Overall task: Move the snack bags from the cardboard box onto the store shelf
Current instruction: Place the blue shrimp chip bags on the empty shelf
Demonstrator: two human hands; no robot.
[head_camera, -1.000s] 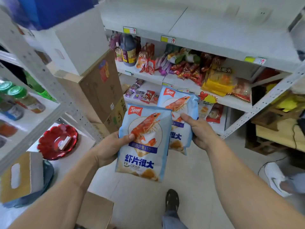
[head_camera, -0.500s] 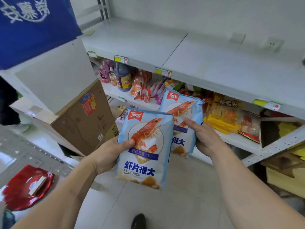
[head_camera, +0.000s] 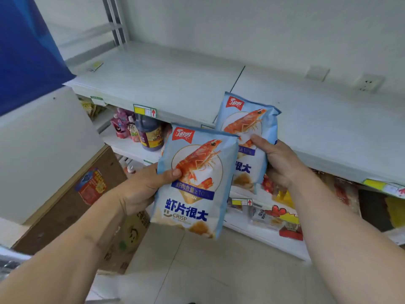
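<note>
I hold two light-blue shrimp-crisp snack bags upright in front of me. My left hand (head_camera: 142, 187) grips the nearer snack bag (head_camera: 195, 194) by its left edge, thumb on the shrimp picture. My right hand (head_camera: 278, 161) grips the farther snack bag (head_camera: 247, 128), which is partly hidden behind the nearer one and overlaps the front edge of the bare white top shelf (head_camera: 175, 84). A brown cardboard box (head_camera: 72, 205) stands at the lower left, beside my left forearm; its opening is out of sight.
Lower shelves hold a dark sauce bottle (head_camera: 150, 134), pink pouches (head_camera: 120, 126) and red and yellow snack packets (head_camera: 285, 216). Price tags (head_camera: 144, 110) line the shelf edges. A white and blue box (head_camera: 32, 106) fills the left. A wall socket (head_camera: 368, 83) sits behind the top shelf.
Both hands have risen with their bags toward the top shelf, and my view has tilted up: the top shelf now fills the frame and the floor and red dish have dropped out.
</note>
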